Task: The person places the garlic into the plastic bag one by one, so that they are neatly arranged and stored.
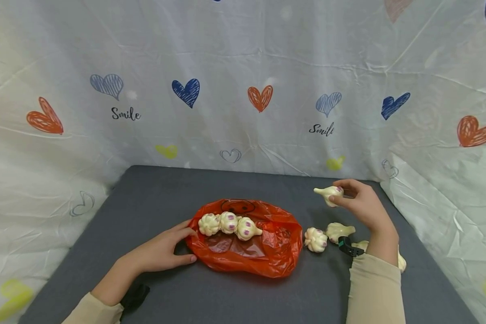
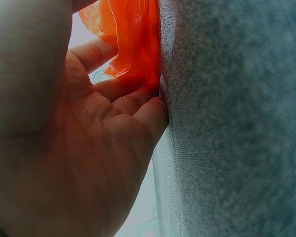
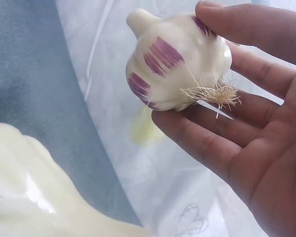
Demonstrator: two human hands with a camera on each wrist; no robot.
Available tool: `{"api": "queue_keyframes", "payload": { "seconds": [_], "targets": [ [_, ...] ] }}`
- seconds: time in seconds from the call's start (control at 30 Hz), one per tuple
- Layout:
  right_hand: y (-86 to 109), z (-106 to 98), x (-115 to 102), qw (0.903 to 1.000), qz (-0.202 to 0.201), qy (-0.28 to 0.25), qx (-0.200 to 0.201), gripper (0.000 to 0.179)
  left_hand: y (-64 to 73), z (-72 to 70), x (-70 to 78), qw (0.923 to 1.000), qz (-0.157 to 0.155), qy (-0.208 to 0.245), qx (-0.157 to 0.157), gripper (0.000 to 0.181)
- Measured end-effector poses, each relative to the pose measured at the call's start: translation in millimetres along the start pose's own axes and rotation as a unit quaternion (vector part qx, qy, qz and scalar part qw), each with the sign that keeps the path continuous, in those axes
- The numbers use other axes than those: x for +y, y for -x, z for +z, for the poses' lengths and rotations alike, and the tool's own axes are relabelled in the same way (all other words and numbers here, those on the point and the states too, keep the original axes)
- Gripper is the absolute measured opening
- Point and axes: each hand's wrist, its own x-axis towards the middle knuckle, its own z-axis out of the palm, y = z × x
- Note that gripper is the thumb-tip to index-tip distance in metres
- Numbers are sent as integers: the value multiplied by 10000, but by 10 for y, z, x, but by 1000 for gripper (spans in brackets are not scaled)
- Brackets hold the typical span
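Garlic bulb (image 3: 180,64) | cream, purple-streaked, root-tufted | right fingers (image 3: 202,140) pinch it | left fingers (image 1: 183,233), relaxed, touch red bag (image 1: 281,256)

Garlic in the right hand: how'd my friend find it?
Find the dark table, then look right of the red bag. There the right hand holds a white garlic bulb, stem pointing left. It's the only bulb held; other bulbs lie in the bag or on the table.

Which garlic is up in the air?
The garlic bulb held above the table by the right hand. Three others sit in the red bag, and the bulbs to its right rest on the table.
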Motion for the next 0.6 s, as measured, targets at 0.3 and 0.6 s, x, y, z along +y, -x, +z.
{"api": "queue_keyframes", "payload": {
  "seconds": [0.3,0.6],
  "targets": [
    [-9,12,-90,9998,-160,103,-29,59,7,-10,23,10000,-78,-30,-26,61],
    [-29,65,-159,9996,-165,12,-231,59,0,0,10,10000,-30,-37,-5,60]
  ]
}}
